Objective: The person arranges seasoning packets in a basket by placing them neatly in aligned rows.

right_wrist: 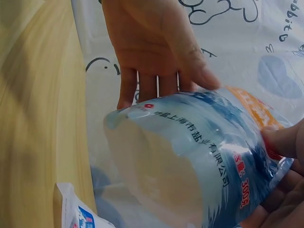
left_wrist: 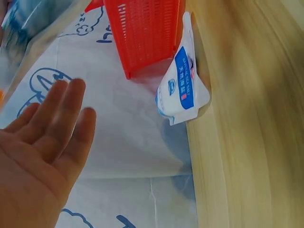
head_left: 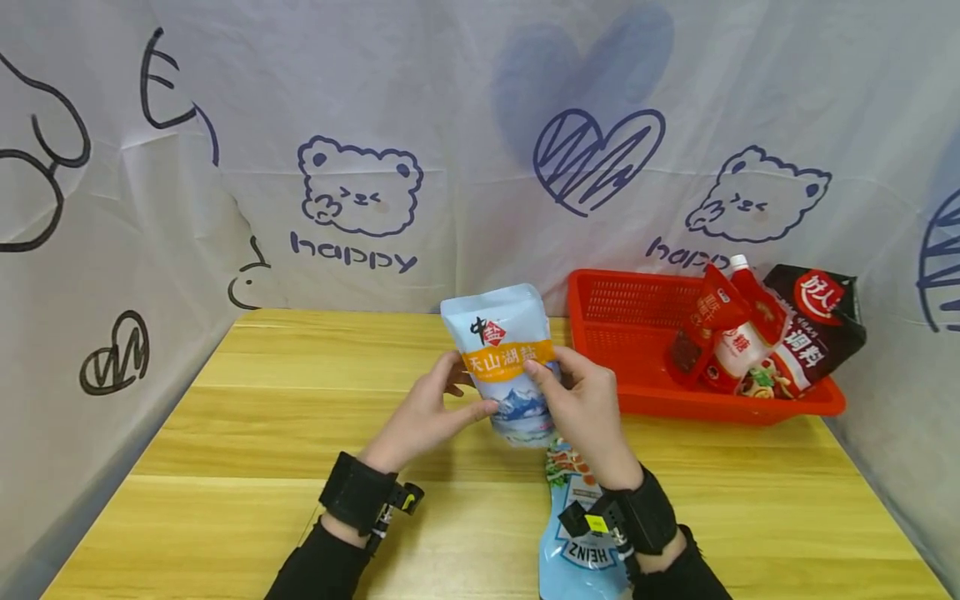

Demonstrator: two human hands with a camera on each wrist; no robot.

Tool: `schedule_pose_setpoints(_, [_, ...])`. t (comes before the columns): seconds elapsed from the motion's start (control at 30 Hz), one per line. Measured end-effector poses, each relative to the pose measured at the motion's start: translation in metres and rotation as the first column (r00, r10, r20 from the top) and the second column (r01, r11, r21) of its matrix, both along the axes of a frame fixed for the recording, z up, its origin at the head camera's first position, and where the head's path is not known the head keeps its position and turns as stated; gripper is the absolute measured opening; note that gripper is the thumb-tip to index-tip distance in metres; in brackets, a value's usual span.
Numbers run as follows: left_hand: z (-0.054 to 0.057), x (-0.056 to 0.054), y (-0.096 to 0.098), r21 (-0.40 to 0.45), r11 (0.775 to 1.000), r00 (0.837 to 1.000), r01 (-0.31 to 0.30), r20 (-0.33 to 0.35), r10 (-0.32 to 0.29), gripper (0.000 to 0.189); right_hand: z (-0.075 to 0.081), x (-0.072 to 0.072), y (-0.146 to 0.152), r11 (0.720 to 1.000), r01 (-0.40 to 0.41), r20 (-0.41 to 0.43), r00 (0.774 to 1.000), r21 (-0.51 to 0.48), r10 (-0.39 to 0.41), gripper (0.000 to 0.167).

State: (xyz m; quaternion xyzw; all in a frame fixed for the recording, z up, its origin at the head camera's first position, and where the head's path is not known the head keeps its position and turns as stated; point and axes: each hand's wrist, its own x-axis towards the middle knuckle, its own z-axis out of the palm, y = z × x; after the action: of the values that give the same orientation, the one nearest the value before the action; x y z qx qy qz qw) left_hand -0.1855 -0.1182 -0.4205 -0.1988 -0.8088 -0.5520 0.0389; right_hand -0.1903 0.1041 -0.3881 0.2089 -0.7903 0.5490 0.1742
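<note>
A light-blue salt pouch with an orange band and a mountain picture is held up above the table. My right hand grips its right side, thumb across the front and fingers behind. My left hand is at the pouch's lower left, its thumb at the front edge; in the left wrist view its fingers are extended. The right wrist view shows the pouch's clear bottom with pale contents. Behind it, hidden from the head view, a white sea salt pouch with a blue label stands on the table near the basket.
A red plastic basket stands at the back right. On its right side it holds a red pouch, a red bottle with a white cap, and a black seasoning packet. A blue Heinz pouch lies beneath my right forearm.
</note>
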Motion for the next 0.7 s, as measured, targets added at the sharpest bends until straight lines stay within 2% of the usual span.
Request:
schedule_pose_setpoints(0.3, [-0.0007,0.0008,0.0028,0.060,0.992,0.992,0.114,0.041,-0.117,0.060,-0.0037,0.0002,-0.0052,1.000,-0.003,0.022,1.000,-0.027,0.004,0.028])
schedule_pose_setpoints(0.53, [-0.0004,0.0008,0.0006,0.094,0.986,0.985,0.140,0.091,-0.149,0.060,-0.0024,0.0004,-0.0054,0.997,-0.071,0.132,0.989,-0.019,0.073,0.032])
schedule_pose_setpoints(0.7, [-0.0018,0.0007,-0.0019,0.087,0.986,0.986,0.142,0.073,-0.148,0.057,-0.0005,-0.0001,-0.0032,0.994,-0.112,0.170,0.979,0.002,0.110,0.040])
